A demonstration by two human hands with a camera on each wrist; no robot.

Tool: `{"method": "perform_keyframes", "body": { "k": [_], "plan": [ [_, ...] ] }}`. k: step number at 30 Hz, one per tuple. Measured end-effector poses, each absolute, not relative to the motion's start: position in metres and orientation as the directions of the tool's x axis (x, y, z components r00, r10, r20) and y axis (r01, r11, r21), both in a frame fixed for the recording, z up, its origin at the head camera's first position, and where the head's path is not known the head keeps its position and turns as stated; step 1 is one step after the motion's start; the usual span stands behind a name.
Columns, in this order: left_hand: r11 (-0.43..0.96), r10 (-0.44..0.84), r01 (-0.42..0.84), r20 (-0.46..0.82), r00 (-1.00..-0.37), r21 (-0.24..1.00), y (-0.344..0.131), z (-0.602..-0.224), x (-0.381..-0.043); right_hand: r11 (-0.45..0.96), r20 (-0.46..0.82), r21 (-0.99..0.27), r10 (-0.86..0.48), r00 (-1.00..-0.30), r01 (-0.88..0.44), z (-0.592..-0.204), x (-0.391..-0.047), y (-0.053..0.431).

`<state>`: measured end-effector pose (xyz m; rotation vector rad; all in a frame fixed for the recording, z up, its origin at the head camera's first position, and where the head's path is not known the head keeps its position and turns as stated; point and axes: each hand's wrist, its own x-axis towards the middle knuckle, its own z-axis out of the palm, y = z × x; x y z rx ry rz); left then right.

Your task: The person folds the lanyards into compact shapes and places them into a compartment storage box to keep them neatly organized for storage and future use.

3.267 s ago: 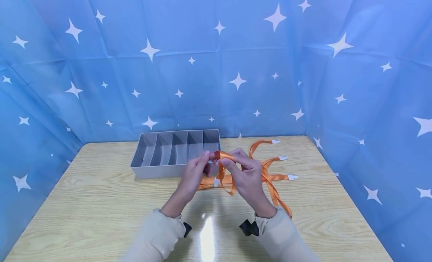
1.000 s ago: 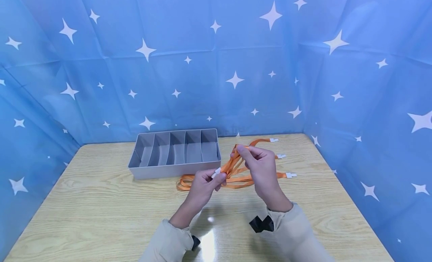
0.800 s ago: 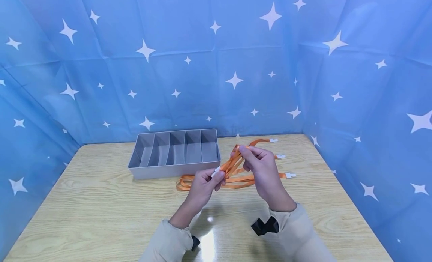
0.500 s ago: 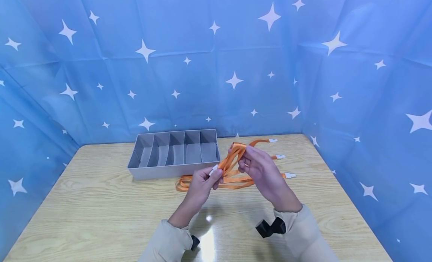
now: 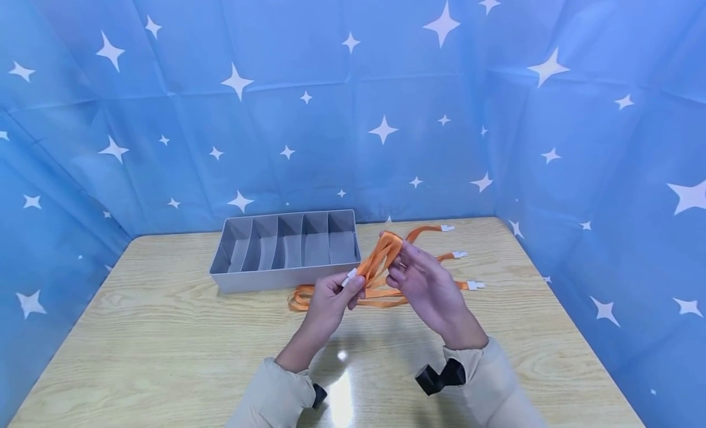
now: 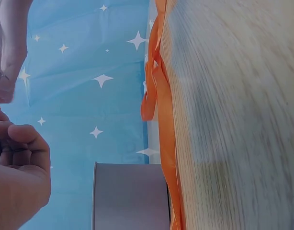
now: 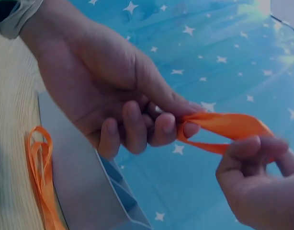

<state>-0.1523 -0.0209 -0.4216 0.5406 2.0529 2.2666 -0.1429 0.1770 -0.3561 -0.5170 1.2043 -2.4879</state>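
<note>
An orange lanyard (image 5: pixel 380 256), folded into several loops, is held up above the table between both hands. My left hand (image 5: pixel 330 305) pinches its lower end, right beside the white plastic clip (image 5: pixel 349 277). At the upper end my right hand (image 5: pixel 430 287) holds the loop, with a fingertip inside it and the thumb against the band in the right wrist view; the other fingers curl loosely. Below the hands, more orange lanyards (image 5: pixel 300 298) lie on the table, their white clips (image 5: pixel 475 286) pointing right. In the left wrist view both hands are cut off at the left edge.
A grey tray (image 5: pixel 287 278) with several compartments stands at the back of the wooden table (image 5: pixel 165 342), left of the hands. Blue star-patterned cloth (image 5: pixel 309 121) hangs behind and along the sides. Black wrist cameras (image 5: pixel 441 376) sit by the sleeves.
The lanyard, earlier wound near the fingers with a trailing end, is now a compact folded bundle. My right hand has turned over and shifted right, and the left hand has moved to the clip.
</note>
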Motion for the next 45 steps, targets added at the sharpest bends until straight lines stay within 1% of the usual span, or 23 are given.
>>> {"method": "perform_keyframes", "body": {
  "k": [4, 7, 15, 21, 24, 28, 31, 36, 40, 45],
  "plan": [
    [-0.114, 0.242, 0.199, 0.222, -0.945, 0.973, -0.022, -0.422, -0.153, -0.565, 0.172, -0.811, -0.477, -0.862, 0.151, -0.359, -0.143, 0.179],
    [-0.1, 0.229, 0.199, 0.217, -0.949, 0.975, -0.022, -0.422, -0.153, -0.532, 0.18, -0.835, -0.499, -0.848, 0.137, -0.36, -0.143, 0.18],
    [-0.077, 0.188, 0.223, 0.234, -0.954, 0.972, -0.02, -0.422, -0.153, -0.491, 0.26, -0.87, -0.529, -0.808, 0.041, -0.367, -0.143, 0.18],
    [-0.067, 0.201, 0.244, 0.253, -0.946, 0.967, -0.017, -0.423, -0.152, -0.441, 0.275, -0.897, -0.506, -0.818, -0.03, -0.371, -0.14, 0.178],
    [-0.047, 0.189, 0.266, 0.27, -0.944, 0.963, -0.016, -0.422, -0.151, -0.387, 0.311, -0.914, -0.482, -0.819, -0.12, -0.373, -0.139, 0.175],
    [-0.037, 0.164, 0.291, 0.293, -0.942, 0.956, -0.016, -0.42, -0.15, -0.274, 0.346, -0.931, -0.448, -0.824, -0.242, -0.375, -0.138, 0.171],
    [-0.013, 0.147, 0.308, 0.306, -0.941, 0.951, -0.015, -0.419, -0.15, -0.212, 0.349, -0.936, -0.442, -0.826, -0.281, -0.376, -0.136, 0.168],
    [0.043, 0.12, 0.341, 0.334, -0.935, 0.939, -0.014, -0.418, -0.149, -0.169, 0.363, -0.932, -0.458, -0.812, -0.322, -0.378, -0.135, 0.164],
    [0.042, 0.086, 0.349, 0.344, -0.935, 0.936, -0.014, -0.417, -0.148, -0.075, 0.383, -0.916, -0.456, -0.803, -0.394, -0.383, -0.136, 0.161],
    [0.021, 0.066, 0.362, 0.36, -0.931, 0.932, -0.014, -0.416, -0.148, 0.017, 0.367, -0.909, -0.437, -0.821, -0.416, -0.385, -0.135, 0.159]
  ]
}}
